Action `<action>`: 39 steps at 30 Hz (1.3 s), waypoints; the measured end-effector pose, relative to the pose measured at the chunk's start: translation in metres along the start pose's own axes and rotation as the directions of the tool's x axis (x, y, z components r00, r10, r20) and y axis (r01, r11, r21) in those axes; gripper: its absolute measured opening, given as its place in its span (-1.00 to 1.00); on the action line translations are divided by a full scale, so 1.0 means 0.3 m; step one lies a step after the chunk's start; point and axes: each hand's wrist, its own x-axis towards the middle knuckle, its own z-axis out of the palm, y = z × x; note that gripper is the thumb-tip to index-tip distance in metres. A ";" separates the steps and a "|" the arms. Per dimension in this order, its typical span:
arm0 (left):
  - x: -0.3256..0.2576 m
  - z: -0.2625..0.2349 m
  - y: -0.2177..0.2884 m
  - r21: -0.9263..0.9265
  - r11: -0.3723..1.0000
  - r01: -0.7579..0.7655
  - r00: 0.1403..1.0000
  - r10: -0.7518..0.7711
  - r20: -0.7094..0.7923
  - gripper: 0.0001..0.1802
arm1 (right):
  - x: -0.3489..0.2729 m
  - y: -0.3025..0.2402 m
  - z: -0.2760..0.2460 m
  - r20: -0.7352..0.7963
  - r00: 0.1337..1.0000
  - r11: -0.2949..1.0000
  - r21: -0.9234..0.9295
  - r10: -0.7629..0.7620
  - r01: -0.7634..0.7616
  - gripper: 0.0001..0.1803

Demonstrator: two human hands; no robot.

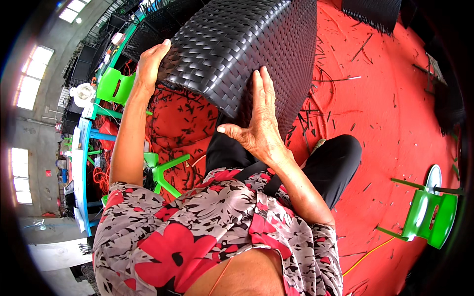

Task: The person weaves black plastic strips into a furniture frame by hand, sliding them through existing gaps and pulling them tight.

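A large black woven piece of furniture point(217, 42), its strips plaited like wicker, stands tilted in front of me with a corner pointing toward my lap. At its left edge, my left hand point(149, 64) is closed against the rim, with some of its fingers hidden. My right hand point(261, 128) lies with fingers stretched along the nearer side face, its thumb spread away to the left. Nothing is in the right hand. Between the hands runs the bent edge where the top and side faces meet.
Black strip scraps point(185, 118) litter the red floor point(365, 113). A green chair point(424, 217) is at the right, another green chair point(114, 86) at the left. Green stool legs point(165, 172) stand near my left knee. A white fan point(84, 93) and a blue-edged table point(81, 172) stand further left.
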 end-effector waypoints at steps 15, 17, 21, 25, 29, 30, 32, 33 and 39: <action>0.019 -0.028 -0.012 -0.022 1.000 0.021 0.999 -0.022 -0.028 -0.62 | 0.004 0.006 0.027 -0.064 0.998 1.000 0.002 -0.008 0.009 0.18; 0.016 -0.017 -0.012 -0.032 0.999 0.015 0.999 -0.017 -0.049 -0.62 | 0.001 -0.001 0.024 -0.068 0.998 1.000 0.011 -0.009 0.010 0.13; 0.014 -0.051 -0.019 0.043 0.999 0.012 0.997 -0.008 -0.081 -0.59 | -0.009 -0.013 0.025 -0.053 0.999 1.000 0.027 -0.013 0.014 0.09; 0.003 -0.063 -0.019 0.036 0.999 0.029 0.996 -0.026 -0.088 -0.60 | -0.012 -0.014 0.030 -0.050 0.998 0.999 0.015 -0.036 0.037 0.06; -0.017 -0.043 0.001 0.004 0.999 0.047 0.995 -0.047 -0.093 -0.60 | -0.013 -0.014 0.033 -0.060 0.997 0.999 0.016 -0.045 0.046 0.05; -0.021 -0.034 0.004 -0.006 0.999 0.045 0.994 -0.046 -0.099 -0.61 | -0.014 -0.014 0.032 -0.062 0.997 0.999 0.014 -0.048 0.049 0.05; -0.031 -0.005 0.021 -0.024 0.999 0.036 0.993 -0.039 -0.111 -0.61 | -0.013 -0.008 0.033 -0.065 0.997 0.999 0.011 -0.050 0.051 0.04; -0.024 -0.018 0.011 -0.013 0.999 0.042 0.994 -0.044 -0.103 -0.61 | -0.013 -0.006 0.033 -0.067 0.996 0.999 0.008 -0.051 0.052 0.04; -0.017 -0.043 -0.010 -0.001 0.999 0.042 0.994 -0.042 -0.097 -0.61 | -0.021 -0.008 0.031 -0.063 0.996 0.998 -0.006 -0.055 0.055 0.04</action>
